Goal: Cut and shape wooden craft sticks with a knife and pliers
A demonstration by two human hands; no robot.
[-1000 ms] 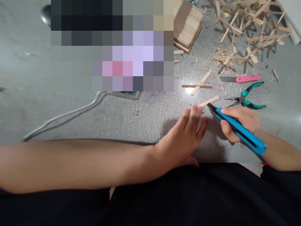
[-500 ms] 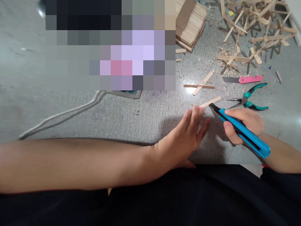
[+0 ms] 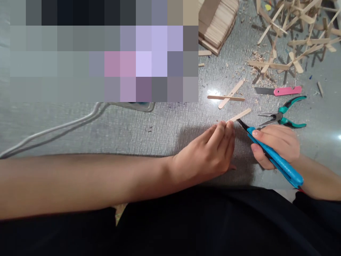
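My left hand (image 3: 210, 153) lies on the grey floor with its fingers stretched out together, the fingertips pressing the near end of a wooden craft stick (image 3: 241, 114). My right hand (image 3: 277, 144) is closed round a blue utility knife (image 3: 274, 158). The knife's dark tip points at the stick, just right of my left fingertips. Two more sticks (image 3: 226, 96) lie crossed a little farther away.
Teal-handled pliers (image 3: 282, 117) and a pink-handled blade (image 3: 279, 91) lie to the right. A stack of craft sticks (image 3: 217, 21) stands at the top, beside a glued stick structure (image 3: 290, 32) amid shavings. A grey cable (image 3: 61, 128) runs at the left. Dark clothing fills the bottom.
My left fingers have drawn closer together over the stick's end. The knife hand has shifted slightly, its tip staying by the stick. The camera view has drifted a little.
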